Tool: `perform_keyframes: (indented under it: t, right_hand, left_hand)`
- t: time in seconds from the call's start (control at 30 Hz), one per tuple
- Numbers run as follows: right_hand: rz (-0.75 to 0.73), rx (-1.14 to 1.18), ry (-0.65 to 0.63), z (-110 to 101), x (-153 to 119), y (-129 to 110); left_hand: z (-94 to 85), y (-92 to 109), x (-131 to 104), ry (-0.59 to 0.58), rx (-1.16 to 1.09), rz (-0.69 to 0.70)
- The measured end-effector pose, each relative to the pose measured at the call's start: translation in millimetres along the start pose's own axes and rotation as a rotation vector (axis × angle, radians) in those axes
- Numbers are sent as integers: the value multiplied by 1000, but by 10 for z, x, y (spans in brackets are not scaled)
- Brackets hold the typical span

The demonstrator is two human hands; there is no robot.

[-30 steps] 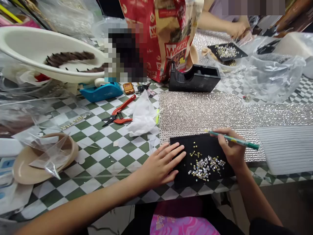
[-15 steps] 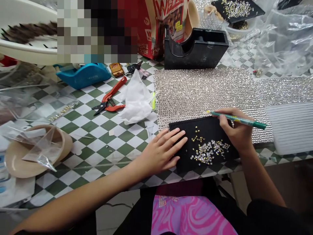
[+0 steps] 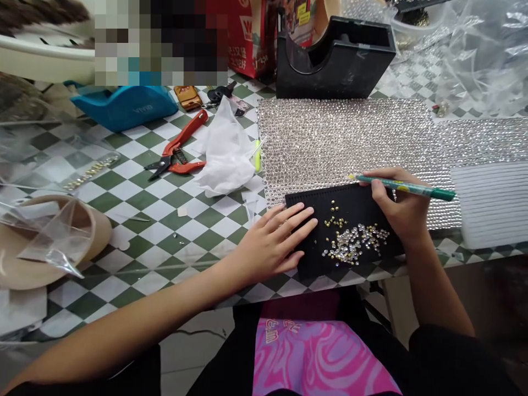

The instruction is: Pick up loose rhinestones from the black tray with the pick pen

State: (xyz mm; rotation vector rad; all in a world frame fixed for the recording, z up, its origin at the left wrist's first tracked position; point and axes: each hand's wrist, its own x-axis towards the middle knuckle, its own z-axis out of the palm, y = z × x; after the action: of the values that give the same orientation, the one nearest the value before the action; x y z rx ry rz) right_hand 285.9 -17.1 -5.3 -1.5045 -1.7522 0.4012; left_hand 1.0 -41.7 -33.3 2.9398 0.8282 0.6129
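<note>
My right hand (image 3: 404, 206) grips a green pen-like stick (image 3: 406, 187) with a yellowish tip. That tip rests at or just over the lower edge of a sheet of silvery rhinestones (image 3: 342, 137); actual contact cannot be made out. Fingers spread, my left hand (image 3: 278, 239) lies flat across the left side of a black tray (image 3: 309, 258) with a ridged top edge. Loose rhinestones (image 3: 350, 245), some clear and some gold-backed, are scattered on the tray. The tray overlaps the lower part of the rhinestone sheet.
Red-handled cutters (image 3: 177, 151), a crumpled white tissue (image 3: 225, 151) and a blue tape dispenser (image 3: 124, 107) are to the left. Behind the sheet stands a black tape dispenser (image 3: 330, 66). A white ribbed panel (image 3: 493, 206) lies right. A beige bowl (image 3: 99, 231) holds clear plastic.
The whole view has shifted, so the table's things sit higher in the picture. Both hands keep nearly the same pose, and the pen-like stick stays at the sheet's lower edge.
</note>
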Motion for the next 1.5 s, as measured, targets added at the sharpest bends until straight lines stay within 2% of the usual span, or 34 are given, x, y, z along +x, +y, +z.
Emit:
perform_keyframes:
  t: [0.4, 0.77, 1.5]
  right_hand:
    - [-10, -63, -24, 3, 40, -37]
    - [22, 67, -17, -13, 32, -29]
    - [-3, 122, 0, 15, 56, 13]
  left_hand:
    - [-7, -1, 14, -13, 20, 4]
    - [-22, -2, 10, -42, 30, 17]
    - [16, -35, 9, -64, -16, 31]
